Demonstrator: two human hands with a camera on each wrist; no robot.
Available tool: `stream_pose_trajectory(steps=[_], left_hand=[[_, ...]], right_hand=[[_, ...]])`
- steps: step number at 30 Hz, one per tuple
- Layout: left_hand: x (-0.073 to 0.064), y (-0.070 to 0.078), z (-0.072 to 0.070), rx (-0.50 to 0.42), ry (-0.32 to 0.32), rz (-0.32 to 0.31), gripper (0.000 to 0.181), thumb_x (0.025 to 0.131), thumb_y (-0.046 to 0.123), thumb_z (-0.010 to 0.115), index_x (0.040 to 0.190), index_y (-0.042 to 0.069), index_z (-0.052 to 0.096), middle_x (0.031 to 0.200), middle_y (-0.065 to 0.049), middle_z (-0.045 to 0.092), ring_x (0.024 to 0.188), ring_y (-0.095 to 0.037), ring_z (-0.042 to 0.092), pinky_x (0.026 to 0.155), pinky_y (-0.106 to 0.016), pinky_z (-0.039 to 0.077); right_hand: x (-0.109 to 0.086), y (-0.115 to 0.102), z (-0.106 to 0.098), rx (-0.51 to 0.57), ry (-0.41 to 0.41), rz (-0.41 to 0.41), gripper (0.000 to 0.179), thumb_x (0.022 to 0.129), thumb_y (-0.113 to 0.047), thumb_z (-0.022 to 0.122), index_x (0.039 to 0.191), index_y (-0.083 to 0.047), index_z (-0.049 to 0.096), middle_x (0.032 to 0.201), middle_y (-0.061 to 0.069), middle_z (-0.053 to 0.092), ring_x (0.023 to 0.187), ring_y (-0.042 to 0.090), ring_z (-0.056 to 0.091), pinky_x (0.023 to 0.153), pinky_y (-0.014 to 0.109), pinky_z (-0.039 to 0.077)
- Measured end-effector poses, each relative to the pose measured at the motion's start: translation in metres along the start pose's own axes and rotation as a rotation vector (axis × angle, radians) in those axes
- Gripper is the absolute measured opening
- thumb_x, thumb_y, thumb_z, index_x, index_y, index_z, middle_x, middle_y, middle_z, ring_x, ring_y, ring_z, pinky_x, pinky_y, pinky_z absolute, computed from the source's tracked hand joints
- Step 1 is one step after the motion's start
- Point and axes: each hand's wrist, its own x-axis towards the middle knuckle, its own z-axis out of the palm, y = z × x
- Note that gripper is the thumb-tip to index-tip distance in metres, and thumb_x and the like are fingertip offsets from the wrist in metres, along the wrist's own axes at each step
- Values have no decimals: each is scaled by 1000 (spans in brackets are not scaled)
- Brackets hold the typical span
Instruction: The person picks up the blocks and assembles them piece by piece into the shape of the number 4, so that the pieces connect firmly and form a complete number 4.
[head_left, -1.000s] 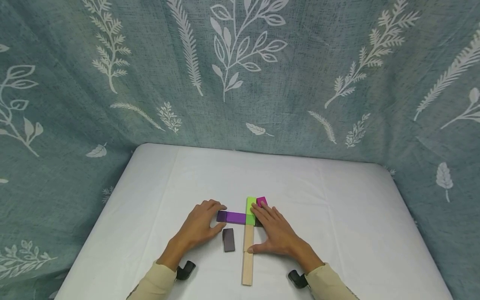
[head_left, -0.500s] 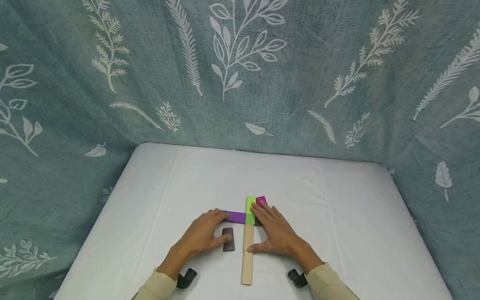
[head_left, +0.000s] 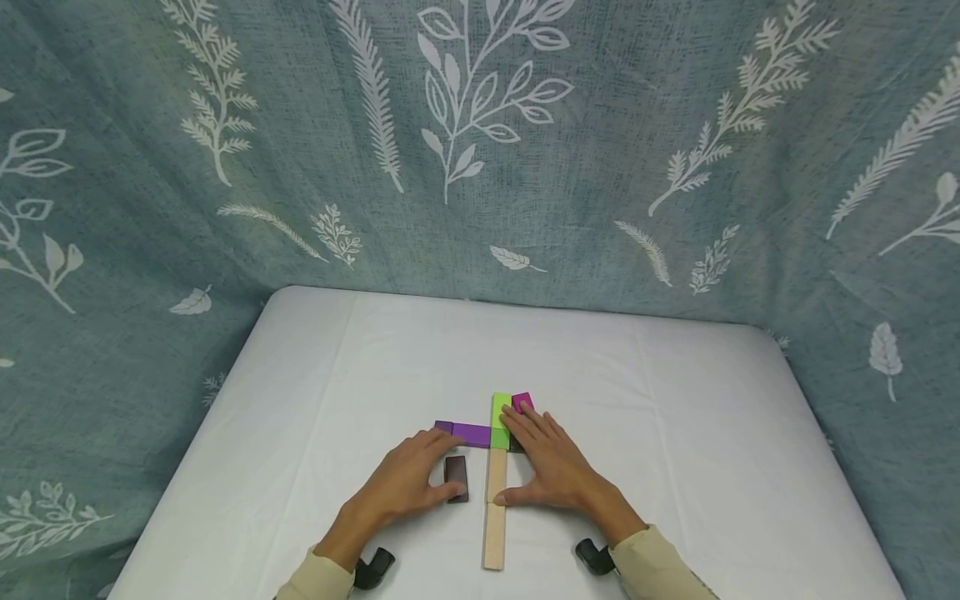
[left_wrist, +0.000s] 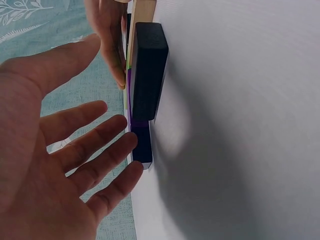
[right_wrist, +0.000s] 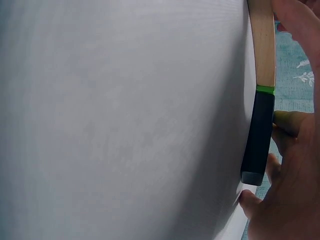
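Observation:
Wooden blocks lie in a cross on the white table. A loose dark block (head_left: 456,479) lies apart at the lower left of it. My left hand (head_left: 405,475) hovers around this block, fingers spread and thumb over its lower end in the head view; the left wrist view shows the fingers (left_wrist: 90,150) holding nothing. My right hand (head_left: 551,467) rests on the cross, fingertips by the lime green block (head_left: 502,410) and magenta block (head_left: 522,402), thumb at the plain wood blocks (head_left: 496,525). It partly hides another dark block (right_wrist: 258,135). The purple block (head_left: 472,435) forms the left arm.
A dark purple block end (head_left: 444,427) sits at the left tip of the purple block. Black wrist devices (head_left: 373,569) hang under both wrists. Behind the white table (head_left: 600,358) hangs a leaf-patterned teal curtain (head_left: 300,150).
My left hand has moved away from the left end of the purple block, down and slightly right, to the loose dark block. My right hand has stayed in place.

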Motion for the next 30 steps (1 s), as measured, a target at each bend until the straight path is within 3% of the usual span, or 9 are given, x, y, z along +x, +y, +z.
stream_pose_trajectory(steps=[30], left_hand=[[-1,2,9,69,-44,2,73,79,48,84,137,9,62,128,-5,62,114,-21,58,98,-44,51]], right_hand=[[-1,-1,-2,0,-6,0,122,70,-84,66,161,-14,27,168,3,21,154,26,14,122,53,14]])
